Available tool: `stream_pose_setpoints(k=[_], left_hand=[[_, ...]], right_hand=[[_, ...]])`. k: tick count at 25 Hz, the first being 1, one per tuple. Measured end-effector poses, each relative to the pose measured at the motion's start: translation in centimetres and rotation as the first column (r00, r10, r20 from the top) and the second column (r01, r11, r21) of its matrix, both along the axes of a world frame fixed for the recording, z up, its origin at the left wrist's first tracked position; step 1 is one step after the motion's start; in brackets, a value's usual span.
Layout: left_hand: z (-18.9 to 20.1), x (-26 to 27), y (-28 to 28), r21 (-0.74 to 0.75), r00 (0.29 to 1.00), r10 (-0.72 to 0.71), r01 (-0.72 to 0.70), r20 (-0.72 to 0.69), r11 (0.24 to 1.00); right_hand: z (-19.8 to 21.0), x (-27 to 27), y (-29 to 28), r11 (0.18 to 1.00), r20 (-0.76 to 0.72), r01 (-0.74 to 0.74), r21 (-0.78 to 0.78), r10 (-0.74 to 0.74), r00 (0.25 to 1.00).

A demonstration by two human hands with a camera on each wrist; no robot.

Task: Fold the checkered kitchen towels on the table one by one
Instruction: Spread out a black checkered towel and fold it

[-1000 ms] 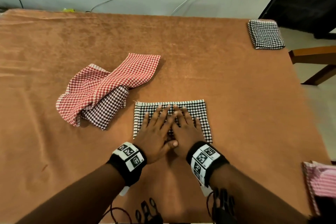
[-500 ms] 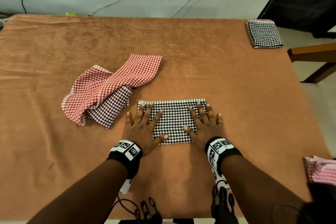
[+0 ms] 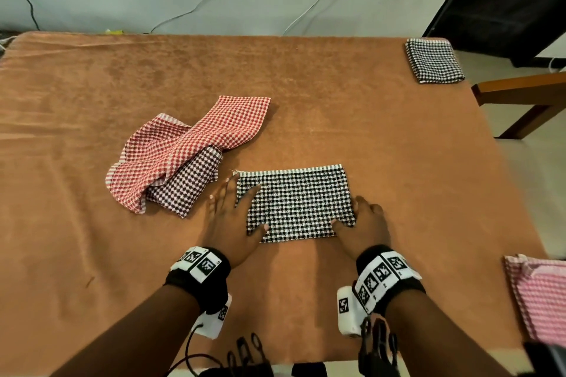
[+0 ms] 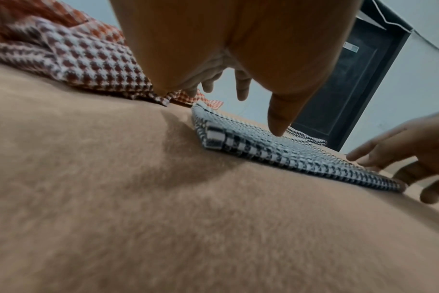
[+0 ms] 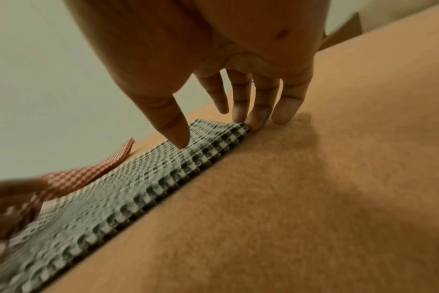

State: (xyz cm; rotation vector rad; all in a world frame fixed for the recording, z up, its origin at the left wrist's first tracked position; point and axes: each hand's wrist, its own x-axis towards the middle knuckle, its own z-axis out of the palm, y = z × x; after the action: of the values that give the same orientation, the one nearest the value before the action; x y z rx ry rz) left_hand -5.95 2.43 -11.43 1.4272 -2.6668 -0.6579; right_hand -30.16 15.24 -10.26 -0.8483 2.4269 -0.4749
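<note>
A black-and-white checkered towel (image 3: 295, 202), folded into a flat rectangle, is laid near the front edge of the brown-covered table (image 3: 367, 119); every place below is given relative to it. Just to its left, a crumpled red-and-white towel (image 3: 183, 144) is heaped over a dark maroon checkered towel (image 3: 186, 185), close beside the folded towel's left end. Well behind it and to the right, at the table's far corner, a second folded black-and-white towel (image 3: 434, 60) is seen. To the right and nearer the front, a pink checkered cloth (image 3: 539, 294) hangs at the table's edge. Nothing is seen lying on top of the folded towel apart from the fingers.

The left hand (image 3: 229, 220) is laid flat at the towel's left edge, fingers straight and spread, with the thumb pressed on the towel's near-left corner. The right hand (image 3: 364, 223) is set at the right edge, its fingers bent down, with fingertips (image 5: 256, 121) touching the edge fold and the thumb on the top surface; whether the cloth is actually pinched cannot be told.

Compared with half a second earlier, both hands have been slid outward from the towel's top to its side edges, and the right fingers have been curled.
</note>
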Motion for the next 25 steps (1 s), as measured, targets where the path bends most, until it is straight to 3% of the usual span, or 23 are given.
stream_pose_setpoints(k=[3, 5, 7, 9, 11, 14, 16, 17, 19, 22, 25], left_hand=[[0.5, -0.4, -0.8, 0.010, 1.000, 0.003, -0.003, -0.029, 1.000], [1.4, -1.2, -1.4, 0.019, 0.999, -0.015, 0.016, -0.035, 1.000], [2.8, -2.7, -2.0, -0.001, 0.992, -0.090, 0.090, -0.083, 0.996], [4.8, -5.0, -2.8, -0.052, 0.964, -0.241, 0.236, -0.111, 0.970], [6.8, -7.7, -3.6, -0.118, 0.897, -0.438, 0.430, -0.059, 0.895], [9.0, -11.4, -4.7, -0.230, 0.711, -0.691, 0.700, 0.131, 0.676], [9.8, -12.8, -5.7, -0.174, 0.584, -0.761, 0.811, 0.281, 0.558], [10.2, -13.2, -6.4, -0.125, 0.548, -0.767, 0.832, 0.333, 0.541], [10.8, -12.9, -8.5, -0.088, 0.583, -0.741, 0.802, 0.332, 0.591], [11.9, -11.3, -11.3, -0.132, 0.749, -0.653, 0.663, 0.112, 0.737], [13.3, -10.7, -12.2, -0.083, 0.835, -0.550, 0.546, -0.027, 0.834]], right_hand=[[0.4, -0.6, -0.7, 0.978, 0.241, 0.207, -0.028, -0.194, 0.951], [0.9, -0.9, -1.2, 0.966, 0.322, 0.257, -0.005, -0.242, 0.915], [1.6, -0.6, -1.5, 0.964, 0.346, 0.258, -0.065, -0.221, 0.912], [2.8, 0.5, -1.6, 0.967, 0.278, 0.176, -0.184, -0.120, 0.953], [4.4, 2.0, -1.7, 0.957, 0.150, 0.015, -0.291, 0.030, 0.988], [6.4, 3.6, -2.2, 0.907, -0.008, -0.228, -0.354, 0.241, 0.970], [7.4, 4.0, -2.6, 0.884, -0.049, -0.314, -0.347, 0.317, 0.947], [7.8, 3.9, -2.7, 0.881, -0.054, -0.330, -0.340, 0.332, 0.942], [8.6, 3.2, -2.9, 0.883, -0.034, -0.323, -0.340, 0.332, 0.943], [9.5, 1.1, -3.5, 0.889, -0.026, -0.313, -0.335, 0.323, 0.946], [10.7, -1.0, -4.7, 0.880, -0.053, -0.315, -0.354, 0.318, 0.947]])
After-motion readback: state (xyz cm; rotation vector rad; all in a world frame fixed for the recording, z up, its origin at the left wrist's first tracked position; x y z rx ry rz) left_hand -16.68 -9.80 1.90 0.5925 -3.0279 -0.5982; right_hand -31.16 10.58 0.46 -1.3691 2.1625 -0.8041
